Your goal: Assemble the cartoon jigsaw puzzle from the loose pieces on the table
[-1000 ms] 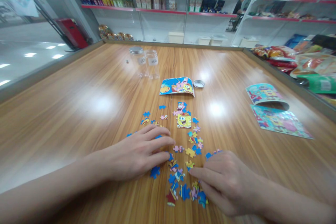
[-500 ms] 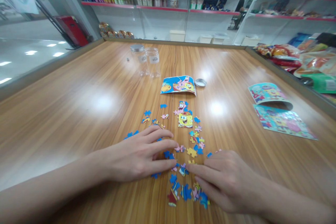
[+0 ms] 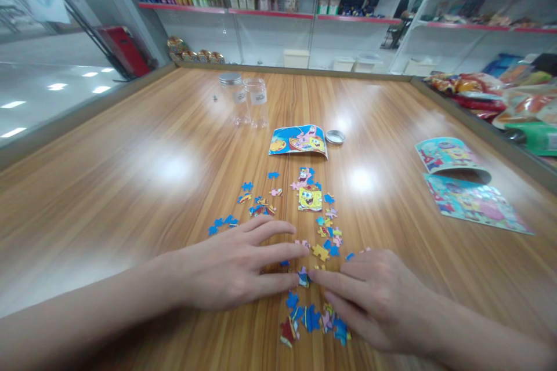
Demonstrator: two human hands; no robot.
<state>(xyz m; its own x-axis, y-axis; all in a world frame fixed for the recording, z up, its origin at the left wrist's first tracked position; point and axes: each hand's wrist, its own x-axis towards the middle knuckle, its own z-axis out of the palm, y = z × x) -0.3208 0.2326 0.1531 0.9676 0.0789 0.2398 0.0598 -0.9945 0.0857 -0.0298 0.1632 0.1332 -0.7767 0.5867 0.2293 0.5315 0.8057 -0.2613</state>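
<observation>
Illumination is bright and cool white, throwing two washed-out glare patches onto the table [image 3: 195, 139], with lamp reflections on the floor [image 3: 43, 113] left of it and overexposure beyond its far left corner. A soft shadow falls on the table below the left forearm [image 3: 96, 304]. Puzzle pieces [image 3: 310, 317] on the table keep strong colour but lack crisp outlines; shelves [image 3: 270, 13] behind it and packets [image 3: 476, 84] at its right are blurred, with wide-angle stretching outward.

A: State all legible markings.
B: None can be read. White labels [image 3: 259, 98] on the two clear jars [image 3: 257, 116] carry dark print, too small to resolve.
A: Green package [image 3: 531, 135]?
B: Its pale label [image 3: 552, 141] is blurred; characters indistinguishable.
</observation>
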